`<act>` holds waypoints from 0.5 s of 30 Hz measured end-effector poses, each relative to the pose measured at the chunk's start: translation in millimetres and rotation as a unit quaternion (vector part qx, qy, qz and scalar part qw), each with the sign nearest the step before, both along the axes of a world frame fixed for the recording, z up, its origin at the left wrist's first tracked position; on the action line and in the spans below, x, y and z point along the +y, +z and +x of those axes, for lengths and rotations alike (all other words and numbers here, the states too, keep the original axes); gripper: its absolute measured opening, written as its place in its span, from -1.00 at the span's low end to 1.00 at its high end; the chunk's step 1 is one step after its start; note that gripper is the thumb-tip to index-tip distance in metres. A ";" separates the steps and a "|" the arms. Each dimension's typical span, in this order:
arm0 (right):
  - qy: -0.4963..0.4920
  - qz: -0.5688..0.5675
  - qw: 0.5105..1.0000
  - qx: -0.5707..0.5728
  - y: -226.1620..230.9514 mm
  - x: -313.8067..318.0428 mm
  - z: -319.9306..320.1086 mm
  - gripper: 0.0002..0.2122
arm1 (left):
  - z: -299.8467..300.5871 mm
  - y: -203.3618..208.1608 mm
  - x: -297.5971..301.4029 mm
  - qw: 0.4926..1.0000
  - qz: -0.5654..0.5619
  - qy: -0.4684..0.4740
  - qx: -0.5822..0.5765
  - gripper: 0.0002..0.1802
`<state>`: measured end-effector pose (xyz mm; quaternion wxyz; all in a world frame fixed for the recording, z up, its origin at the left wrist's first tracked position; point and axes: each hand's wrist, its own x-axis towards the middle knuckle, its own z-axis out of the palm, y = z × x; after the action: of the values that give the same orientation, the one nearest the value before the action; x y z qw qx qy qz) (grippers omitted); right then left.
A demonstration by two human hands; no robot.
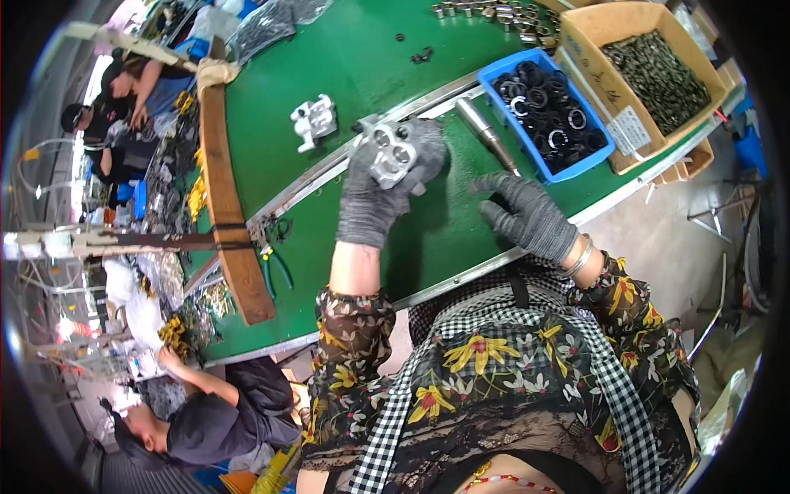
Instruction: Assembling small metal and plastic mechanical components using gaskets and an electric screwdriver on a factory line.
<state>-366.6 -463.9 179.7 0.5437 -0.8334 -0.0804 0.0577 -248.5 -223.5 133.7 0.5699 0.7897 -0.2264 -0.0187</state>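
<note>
My left hand (pixel 368 202), in a grey knit glove, grips a silver brake caliper body (pixel 390 158) above the green table, its two round bores facing up. The fingers beneath it are partly hidden. To the right, my right hand (pixel 531 218), gloved alike, hovers near the table's front edge with its fingers apart and nothing in them. Just beyond its fingertips lies a steel rod-shaped tool (pixel 485 132) with a thicker far end. Another silver caliper body (pixel 313 122) rests on the table, left of and beyond the held one.
A blue bin (pixel 550 174) of black rings stands at right, beside a cardboard box (pixel 583 51) of small metal parts. Metal cylinders (pixel 502 12) lie at the far edge. A metal rail (pixel 317 174) crosses the table. Left are a wooden beam (pixel 222 173), pliers (pixel 276 272) and co-workers.
</note>
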 end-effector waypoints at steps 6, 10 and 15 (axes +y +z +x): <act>0.013 -0.066 0.995 -0.070 5.5 -23.2 -15.4 -0.72 | 4.4 14.2 1.9 0.861 -0.229 0.049 0.452 -0.34; 0.013 -0.095 0.982 -0.165 22.1 -40.1 -2.6 -0.75 | 7.7 -14.4 -2.0 0.945 -0.147 0.191 0.222 -0.33; -0.026 -0.224 0.957 -0.184 67.3 -57.7 59.8 -0.80 | -14.2 25.8 -24.0 0.959 0.021 0.276 0.065 -0.30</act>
<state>-306.8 -521.6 247.1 0.3200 -0.9319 -0.1426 -0.0943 -262.7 -247.5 159.5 0.5496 0.8303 0.0382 0.0837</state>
